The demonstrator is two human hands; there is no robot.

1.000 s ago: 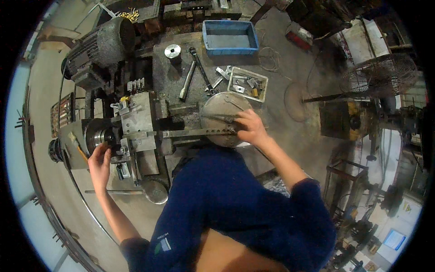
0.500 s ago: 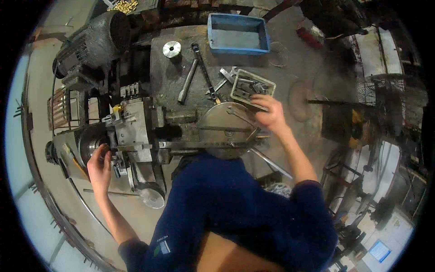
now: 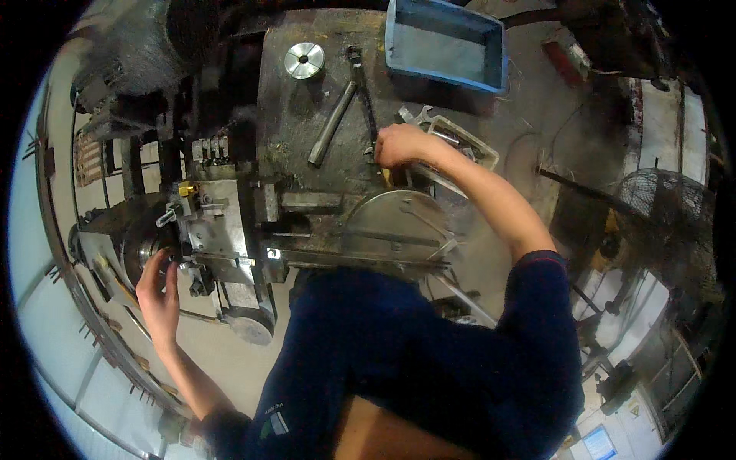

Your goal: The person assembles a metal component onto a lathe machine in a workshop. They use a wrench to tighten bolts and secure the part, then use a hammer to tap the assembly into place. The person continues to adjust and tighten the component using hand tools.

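Observation:
My left hand (image 3: 159,297) is at the round metal spindle (image 3: 146,247) of a lathe-like machine on the left. Its thumb and fingers are apart, with the fingertips against or just in front of the spindle; nothing shows between them. My right hand (image 3: 404,144) is closed at the lower end of a long dark wrench (image 3: 365,96) lying on the worktop. A spanner (image 3: 418,116) passes beneath this hand. What the fingers grip is hidden. Left of the wrench lies a metal bar tool (image 3: 333,126).
A slotted metal cylinder (image 3: 304,60) and a blue bin (image 3: 445,46) stand at the back. Beside my right forearm is a small tray (image 3: 484,156) of tools. A round metal disc (image 3: 387,222) with spanners on it lies before me. A fan (image 3: 665,199) stands far right.
My right hand has moved left and away from me, from the small tray to the long wrench, and its fingers have closed. My left hand stays by the spindle. The view has shifted.

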